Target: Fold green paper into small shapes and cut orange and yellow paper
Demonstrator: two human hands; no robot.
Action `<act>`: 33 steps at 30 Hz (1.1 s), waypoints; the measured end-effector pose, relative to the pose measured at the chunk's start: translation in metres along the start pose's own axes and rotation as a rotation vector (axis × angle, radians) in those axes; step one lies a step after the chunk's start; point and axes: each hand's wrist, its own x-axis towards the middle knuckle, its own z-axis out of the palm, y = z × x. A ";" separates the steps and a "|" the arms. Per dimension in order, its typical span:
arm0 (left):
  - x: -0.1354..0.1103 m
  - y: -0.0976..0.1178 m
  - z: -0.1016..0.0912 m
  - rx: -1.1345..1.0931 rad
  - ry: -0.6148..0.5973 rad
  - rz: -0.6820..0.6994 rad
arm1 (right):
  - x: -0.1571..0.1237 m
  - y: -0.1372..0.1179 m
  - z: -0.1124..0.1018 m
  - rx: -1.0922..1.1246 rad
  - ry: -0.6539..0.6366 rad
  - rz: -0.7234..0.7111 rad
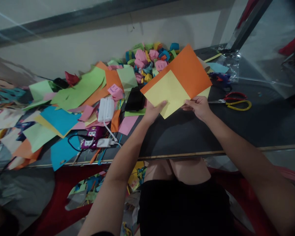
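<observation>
My left hand [154, 111] grips the near left edge of a yellow sheet of paper [165, 92], thumb on top. Behind the yellow sheet lies a larger orange sheet [190, 72], held up over the table and partly covered by it. At the yellow sheet's right corner, where it meets the orange sheet's edge, my right hand [199, 106] pinches the paper; whether it grips both sheets I cannot tell. A paler yellow piece [206, 93] shows behind the right hand. Scissors [232, 101] with red and yellow handles lie right of that hand.
Folded paper pieces [147, 60] are heaped by the wall. Left of my hands are a black phone [134, 99], a white power bank [106, 109], a purple power strip [94, 132] and loose coloured paper [59, 118]. Paper scraps [92, 188] lie below the table edge.
</observation>
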 end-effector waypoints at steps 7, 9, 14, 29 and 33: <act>-0.005 0.007 0.011 -0.254 0.064 -0.152 | -0.002 -0.001 0.000 0.018 -0.036 -0.004; -0.008 0.014 0.012 -0.329 0.071 -0.228 | -0.003 -0.002 0.000 0.030 -0.060 -0.018; -0.012 0.033 0.011 -0.422 0.033 -0.381 | -0.008 -0.005 -0.001 0.002 -0.082 0.010; -0.012 0.026 0.003 -0.180 -0.142 -0.237 | -0.009 -0.013 -0.005 -0.075 -0.144 0.150; -0.012 0.024 0.001 -0.154 -0.142 -0.177 | -0.015 -0.048 -0.047 -0.603 -0.104 0.034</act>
